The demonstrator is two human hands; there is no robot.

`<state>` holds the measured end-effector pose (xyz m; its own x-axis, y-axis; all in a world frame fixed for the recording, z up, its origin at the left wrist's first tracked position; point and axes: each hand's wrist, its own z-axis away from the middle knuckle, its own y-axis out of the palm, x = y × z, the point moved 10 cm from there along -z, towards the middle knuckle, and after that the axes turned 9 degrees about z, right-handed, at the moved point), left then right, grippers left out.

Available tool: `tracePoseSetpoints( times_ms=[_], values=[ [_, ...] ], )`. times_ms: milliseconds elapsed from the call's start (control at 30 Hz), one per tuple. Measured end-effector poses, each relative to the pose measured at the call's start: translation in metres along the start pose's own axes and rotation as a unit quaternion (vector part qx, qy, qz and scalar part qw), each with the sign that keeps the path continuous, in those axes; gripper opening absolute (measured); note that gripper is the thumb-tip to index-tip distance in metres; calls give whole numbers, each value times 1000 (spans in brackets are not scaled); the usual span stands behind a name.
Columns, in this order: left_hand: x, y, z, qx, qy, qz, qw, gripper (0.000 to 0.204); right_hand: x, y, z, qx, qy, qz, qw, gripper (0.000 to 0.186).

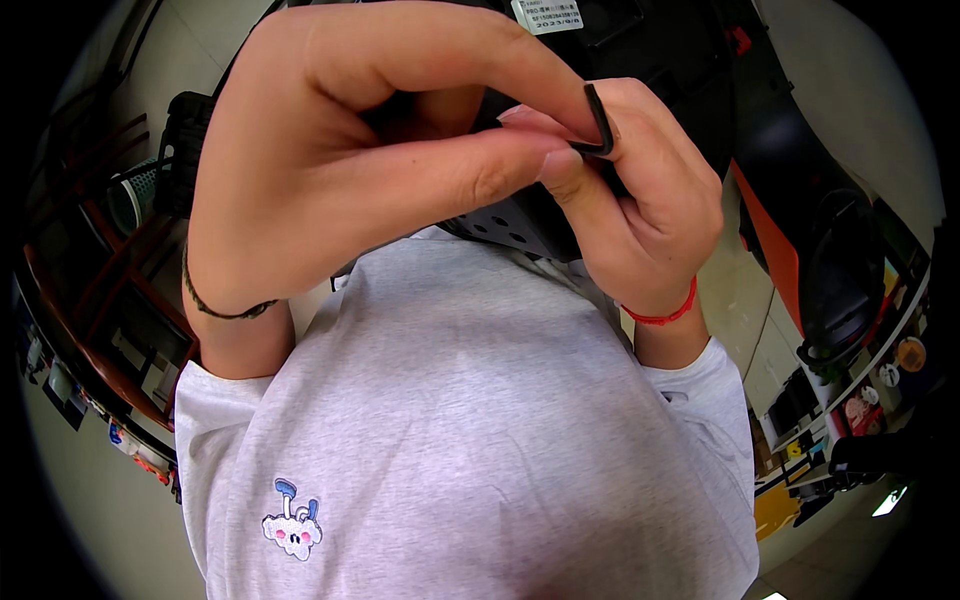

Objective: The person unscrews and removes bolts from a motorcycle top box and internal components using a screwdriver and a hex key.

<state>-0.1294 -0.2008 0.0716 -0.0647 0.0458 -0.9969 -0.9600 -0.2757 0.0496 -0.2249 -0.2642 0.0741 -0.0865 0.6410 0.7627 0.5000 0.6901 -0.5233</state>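
A small black L-shaped hex key shows where my two hands meet in front of my chest. My left hand is closed in a pinch, its thumb and forefinger tips at the key. From the other side my right hand is closed too, its thumb tip against the left thumb and its curled forefinger beside the key's bend. Whatever lies between the right fingers is hidden. Behind the hands is a large black object bearing a white label.
On the right stands a black object with an orange panel, with a shelf of small items beyond. Dark wooden chairs and a pale green basket are on the left. My grey shirt fills the lower middle.
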Motion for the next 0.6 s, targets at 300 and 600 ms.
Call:
tracePoseSetpoints(
  times_ms=[300,600],
  values=[
    [-3,8,-2,53,5,-35,998,26,4,3,0,14,-1,-8,1000,17],
    [-17,6,-5,49,91,-73,992,16,2,4,-2,-7,-20,-3,1000,26]
  ],
)
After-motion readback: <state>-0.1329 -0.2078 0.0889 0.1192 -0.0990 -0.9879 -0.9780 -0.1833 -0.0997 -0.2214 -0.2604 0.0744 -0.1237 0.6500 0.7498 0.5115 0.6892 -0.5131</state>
